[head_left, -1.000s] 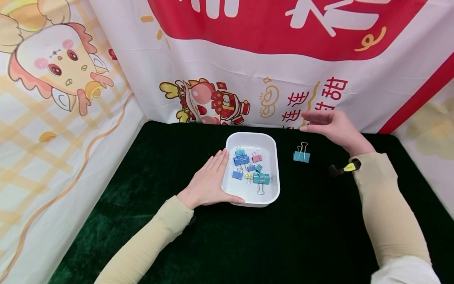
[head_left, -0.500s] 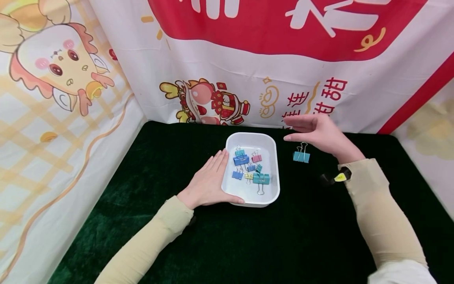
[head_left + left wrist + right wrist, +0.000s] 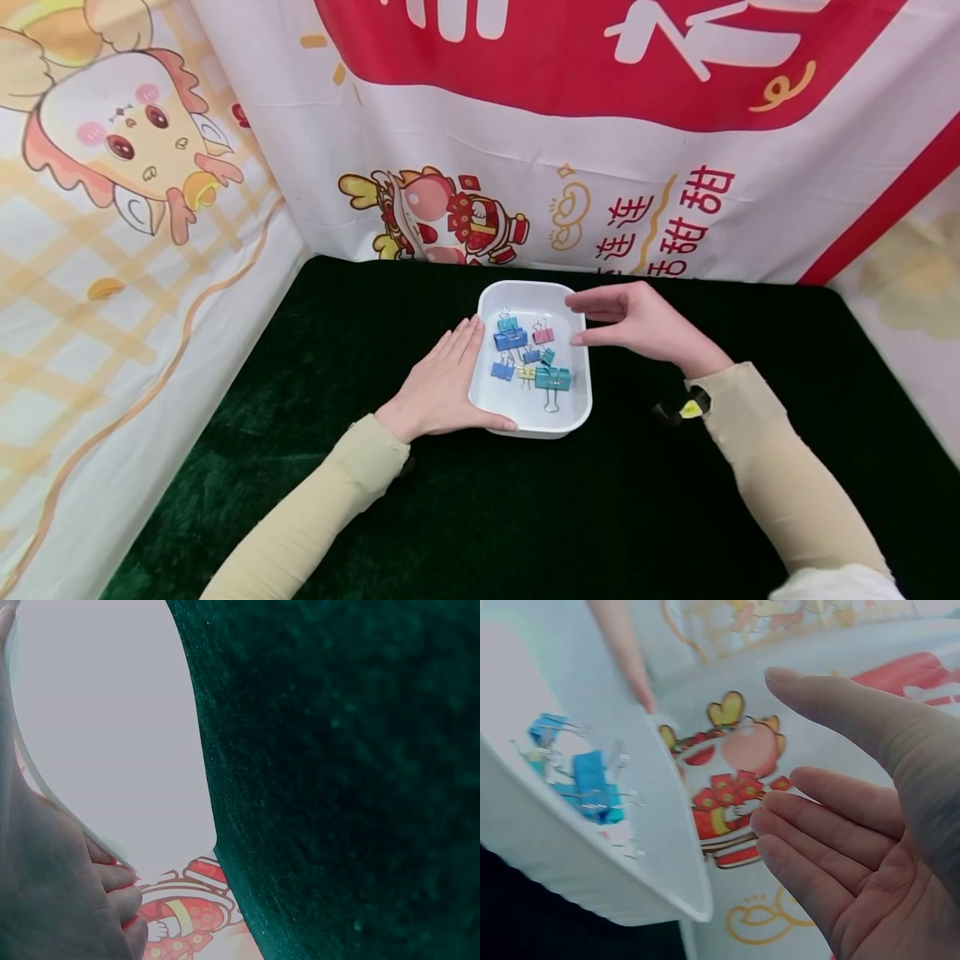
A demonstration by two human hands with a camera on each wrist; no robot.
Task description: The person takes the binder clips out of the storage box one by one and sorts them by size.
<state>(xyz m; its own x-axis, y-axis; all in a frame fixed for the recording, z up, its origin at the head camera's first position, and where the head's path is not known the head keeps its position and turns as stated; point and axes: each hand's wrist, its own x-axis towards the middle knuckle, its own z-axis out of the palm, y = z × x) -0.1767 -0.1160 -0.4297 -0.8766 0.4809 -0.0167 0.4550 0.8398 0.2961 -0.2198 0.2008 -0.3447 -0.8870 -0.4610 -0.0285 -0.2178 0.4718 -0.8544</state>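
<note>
A white plastic tray (image 3: 566,417) holds several binder clips in blue, teal, pink and yellow. Largest is a teal binder clip (image 3: 552,379), near the tray's right wall; above it lies a pink binder clip (image 3: 543,335). My left hand (image 3: 442,383) rests against the tray's left side, fingers straight along the rim and thumb across the near corner. At the upper right rim is my right hand (image 3: 637,321), thumb and fingers apart. In the right wrist view nothing sits between the right hand's fingers (image 3: 817,825); blue binder clips (image 3: 591,780) show inside the tray.
Dark green cloth (image 3: 600,517) covers the table. A white printed curtain (image 3: 450,133) hangs along the table's far edge, and a patterned one (image 3: 135,275) along the left. A black strap camera piece (image 3: 686,408) sticks out from the right wrist.
My right hand has moved left and nearer, from above the teal binder clip on the cloth to the tray's rim. It now covers that clip's spot. The left hand and tray stay still.
</note>
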